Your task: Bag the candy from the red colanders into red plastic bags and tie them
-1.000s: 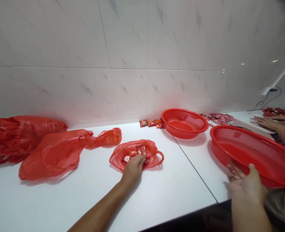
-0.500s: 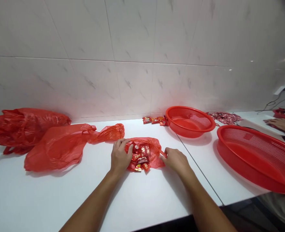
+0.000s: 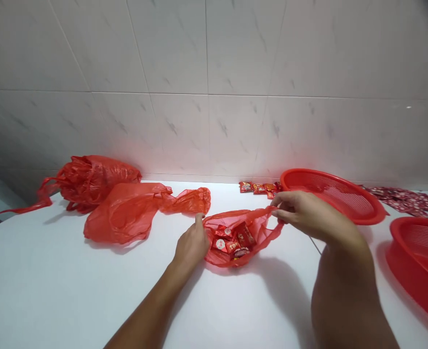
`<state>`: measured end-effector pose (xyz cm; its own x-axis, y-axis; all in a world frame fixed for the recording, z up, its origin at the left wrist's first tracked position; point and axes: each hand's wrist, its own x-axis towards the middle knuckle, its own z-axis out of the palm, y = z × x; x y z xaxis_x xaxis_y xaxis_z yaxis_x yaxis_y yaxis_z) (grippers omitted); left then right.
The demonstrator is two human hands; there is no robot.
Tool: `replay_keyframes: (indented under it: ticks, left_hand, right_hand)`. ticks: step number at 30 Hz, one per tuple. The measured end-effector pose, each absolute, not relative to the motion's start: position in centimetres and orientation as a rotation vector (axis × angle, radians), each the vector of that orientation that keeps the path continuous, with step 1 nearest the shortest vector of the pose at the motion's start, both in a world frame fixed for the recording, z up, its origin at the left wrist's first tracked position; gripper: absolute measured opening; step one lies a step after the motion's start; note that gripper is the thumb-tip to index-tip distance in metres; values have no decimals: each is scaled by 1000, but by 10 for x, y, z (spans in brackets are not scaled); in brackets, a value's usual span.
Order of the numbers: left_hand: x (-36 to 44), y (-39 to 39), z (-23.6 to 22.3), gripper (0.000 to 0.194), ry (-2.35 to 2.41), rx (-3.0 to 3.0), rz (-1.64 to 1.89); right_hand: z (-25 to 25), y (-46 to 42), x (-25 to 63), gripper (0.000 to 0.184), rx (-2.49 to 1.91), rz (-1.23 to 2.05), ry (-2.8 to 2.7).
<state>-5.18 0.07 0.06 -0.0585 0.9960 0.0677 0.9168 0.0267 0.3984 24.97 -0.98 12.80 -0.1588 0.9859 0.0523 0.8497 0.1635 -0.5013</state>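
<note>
In front of me a thin red plastic bag gapes upward, its mouth stretched between my hands. Inside lie several small wrapped packets, red with gold and white print. My left hand is closed on the bag's left rim, thumb up along the edge. At the right end, my right hand pinches the bag's handle loop and holds it raised above the table. The undersides of both hands' grips are partly hidden.
Left of the bag, another red plastic bag lies flat, beside a bundle of red bags. Small snack packets line the wall near a round red basket. A larger red basket stands right, before a spread of patterned packets.
My right hand has lifted the bag's right side up and outward, opening its mouth wider. The packets have slid down into the bag. My view has turned left.
</note>
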Motion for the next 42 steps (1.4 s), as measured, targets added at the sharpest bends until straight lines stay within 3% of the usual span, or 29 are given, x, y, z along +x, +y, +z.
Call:
replay_keyframes:
  ticks: [4, 8, 11, 19, 25, 29, 34, 36, 42]
  left_hand:
    - [-50, 2, 6, 31, 1786, 1718, 906]
    - [-50, 2, 18, 55, 1343, 1378, 1116]
    - [-51, 0, 40, 63, 1266, 1356, 1108]
    - [-41, 8, 102, 46, 1373, 1640, 1212]
    - [-38, 14, 144, 26, 1917, 1945, 1288]
    - [-41, 15, 152, 25, 2022, 1976, 1210]
    - [-42, 13, 150, 32, 1977, 2097, 928]
    - [-44, 12, 149, 32, 2012, 2088, 887]
    - [-67, 16, 146, 33, 1952, 2056, 828]
  right_hand:
    - [132, -11, 258, 22, -1708, 394, -2029]
    - [132, -4, 271, 21, -1782, 405, -1977]
    - [132, -1, 285, 29, -1775, 505, -1921]
    - [131, -9, 299, 35, -1356, 544, -1634]
    - [137, -8, 290, 43, -1273, 572, -1567]
    - [143, -7, 287, 53, -1320, 679, -1570]
    - [140, -7, 290, 80, -1449, 674, -1523]
    - [138, -6, 293, 72, -1518, 669, -1565]
    - [132, 3, 298, 17, -1809, 611, -1775]
